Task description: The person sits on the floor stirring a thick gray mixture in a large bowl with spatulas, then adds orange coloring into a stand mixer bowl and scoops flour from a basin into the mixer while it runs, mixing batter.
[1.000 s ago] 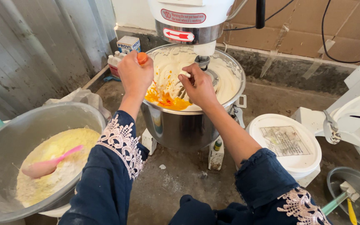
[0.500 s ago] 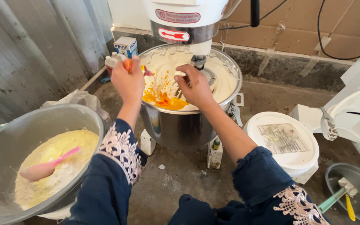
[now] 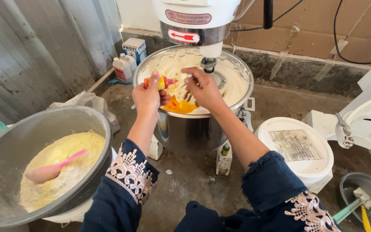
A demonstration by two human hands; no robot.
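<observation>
Stand mixer (image 3: pixel 194 19), white head with steel collar, set on a rough concrete floor (image 3: pixel 194 180) against a brick-tiled wall. Mixing bowl (image 3: pixel 194 133), polished steel, deep and round, holding pale, fluffy whipped batter (image 3: pixel 237 81); a pool of orange colouring (image 3: pixel 180 105) already lies on the batter near the front rim, unmixed, so colour is added but blending is judged still to do. Large steel basin (image 3: pixel 5 150), lower left, dull and flour-dusted, with yellowish powdery mix and a pink spatula (image 3: pixel 50 169) resting in it. White plastic bucket (image 3: pixel 297 150), lidded, smooth, right of the bowl. Second mixer frame (image 3: pixel 366 116), white, far right. Small steel pan (image 3: pixel 366 189), lower right corner, with a green and a yellow utensil. Left hand (image 3: pixel 147 96), closed around a small orange bottle (image 3: pixel 162 82) held sideways over the bowl's rim. Right hand (image 3: pixel 205 88), fingers curled over the batter beside the beater shaft; it pinches something small and pale, likely the cap, though this cannot be told surely. White bottles and a blue-white carton (image 3: pixel 127 60), by the corrugated wall.
</observation>
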